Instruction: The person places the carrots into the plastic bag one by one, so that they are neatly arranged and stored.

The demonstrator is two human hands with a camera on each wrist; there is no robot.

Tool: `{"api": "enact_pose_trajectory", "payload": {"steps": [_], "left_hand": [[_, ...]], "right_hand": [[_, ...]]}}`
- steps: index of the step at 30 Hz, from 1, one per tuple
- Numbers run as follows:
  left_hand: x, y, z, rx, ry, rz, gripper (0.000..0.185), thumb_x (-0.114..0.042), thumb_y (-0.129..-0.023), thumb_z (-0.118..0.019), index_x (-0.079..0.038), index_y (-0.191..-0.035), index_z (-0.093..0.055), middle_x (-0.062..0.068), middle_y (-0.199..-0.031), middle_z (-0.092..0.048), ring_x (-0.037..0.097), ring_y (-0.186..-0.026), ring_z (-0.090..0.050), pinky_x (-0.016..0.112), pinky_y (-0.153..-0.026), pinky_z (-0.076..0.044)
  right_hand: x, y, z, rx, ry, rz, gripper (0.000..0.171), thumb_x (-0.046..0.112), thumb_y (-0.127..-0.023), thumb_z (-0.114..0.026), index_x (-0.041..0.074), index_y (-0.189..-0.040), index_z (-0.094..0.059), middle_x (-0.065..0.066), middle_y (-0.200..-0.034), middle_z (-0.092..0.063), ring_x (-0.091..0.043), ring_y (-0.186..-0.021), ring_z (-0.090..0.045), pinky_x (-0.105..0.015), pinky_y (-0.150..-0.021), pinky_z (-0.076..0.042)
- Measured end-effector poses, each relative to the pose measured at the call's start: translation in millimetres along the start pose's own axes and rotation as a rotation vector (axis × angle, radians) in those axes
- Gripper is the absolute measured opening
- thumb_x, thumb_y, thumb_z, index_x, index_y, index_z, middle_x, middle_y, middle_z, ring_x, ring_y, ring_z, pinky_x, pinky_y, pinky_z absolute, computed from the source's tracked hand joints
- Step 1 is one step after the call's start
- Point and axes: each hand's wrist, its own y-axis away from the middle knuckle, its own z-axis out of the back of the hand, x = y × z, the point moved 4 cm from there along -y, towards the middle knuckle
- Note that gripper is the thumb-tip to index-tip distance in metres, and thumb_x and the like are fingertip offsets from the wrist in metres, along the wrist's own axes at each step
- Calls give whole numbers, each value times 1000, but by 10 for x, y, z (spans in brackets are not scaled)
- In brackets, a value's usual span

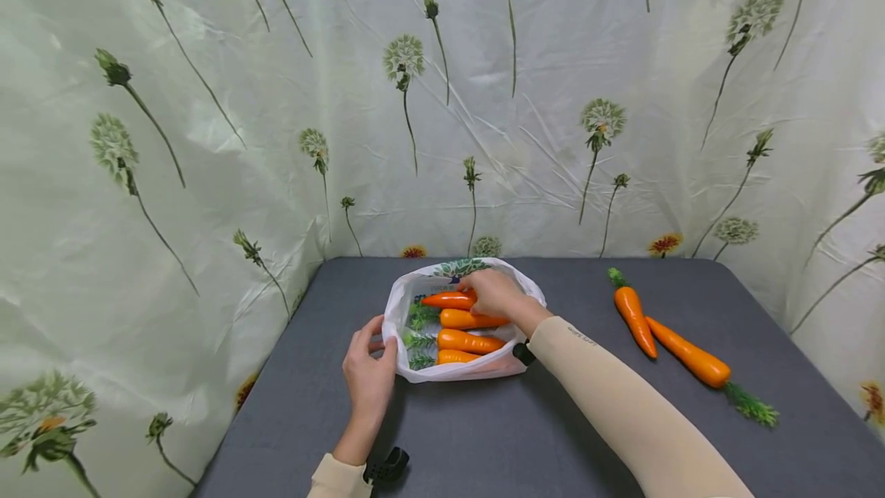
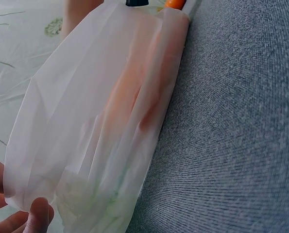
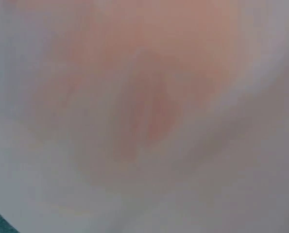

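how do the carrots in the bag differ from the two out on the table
The carrots in the bag lie stacked side by side, leaves pointing left, inside the white plastic bag; the right hand rests on the top one. The two loose carrots lie bare on the grey table, untouched, leaves pointing opposite ways. All are orange with green tops.

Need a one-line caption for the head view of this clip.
Left hand holds the white plastic bag open while the right hand sets a carrot inside; two carrots lie on the grey table.
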Motion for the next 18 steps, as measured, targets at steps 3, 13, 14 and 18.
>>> {"api": "enact_pose_trajectory", "payload": {"steps": [3,13,14,18], "left_hand": [[4,15,-11,4,-1,3,39,-5,-86,-76,-11,-124,-70,5,-108,-67,20,-82,-66,29,-66,-54],[-3,13,-13,-6,23,-20,39,-2,-85,-76,-8,-123,-70,7,-106,-67,23,-81,-67,48,-70,-57],[-1,11,-13,-7,25,-20,39,-1,-85,-76,-8,-123,-70,8,-106,-67,23,-81,-67,48,-70,-57],[0,10,-13,-8,18,-20,39,-1,-86,-76,-8,-124,-70,7,-107,-67,22,-81,-67,47,-69,-57]], "right_hand": [[-7,19,-4,-1,-15,6,46,10,-82,-81,23,-125,-72,3,-118,-69,-20,-106,-62,-39,-91,-51],[50,111,97,-2,-14,20,49,6,-84,-76,20,-130,-69,-2,-125,-68,-22,-109,-62,-39,-87,-53],[67,127,119,-4,-5,23,48,8,-84,-76,20,-130,-69,-2,-125,-67,-22,-109,-62,-39,-87,-53],[145,208,226,-22,29,42,45,14,-86,-79,21,-130,-69,1,-124,-68,-21,-108,-63,-39,-88,-52]]}}
